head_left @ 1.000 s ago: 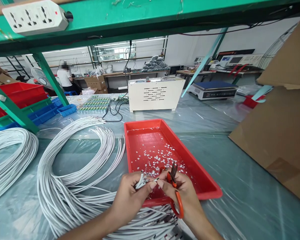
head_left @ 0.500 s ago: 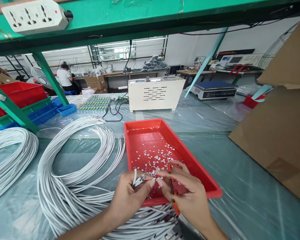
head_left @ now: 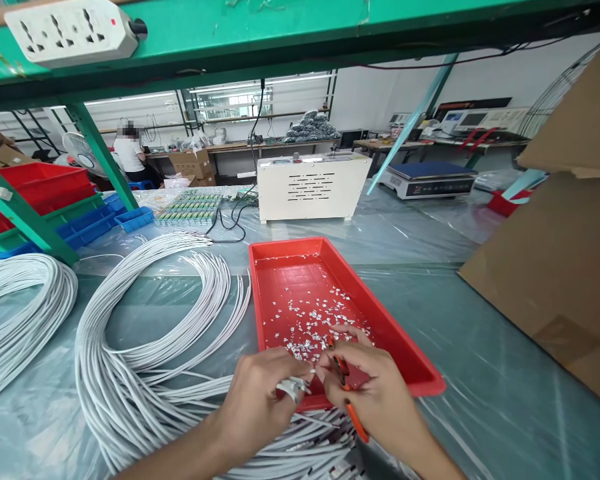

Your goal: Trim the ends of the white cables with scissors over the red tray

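My left hand (head_left: 254, 398), over the near left edge of a red tray (head_left: 383, 320), is closed around a few white cables (head_left: 294, 387) whose ends stick out by the thumb. Close against its fingertips, my right hand (head_left: 380, 390) pinches at a cable end. That same hand keeps an orange-handled hand tool (head_left: 356, 421) in its palm; the tool's jaws are hidden. Small silvery foil scraps (head_left: 303, 347) lie scattered in the tray below the fingers. A thick bundle of white cables (head_left: 105, 393) curves in from the left and passes under both wrists.
Another white cable coil (head_left: 55, 300) lies at far left. Behind the tray stands a cream metal box (head_left: 313, 190), with a blue-topped scale (head_left: 430, 179) to its right. Cardboard (head_left: 555, 287) leans in on the right. A green beam (head_left: 300, 27) crosses overhead. A person (head_left: 129, 153) sits far back.
My left hand has rolled over, so the cable ends now point right instead of upward. Both hands have come slightly nearer to me, and the orange-handled tool has tilted in my right hand.
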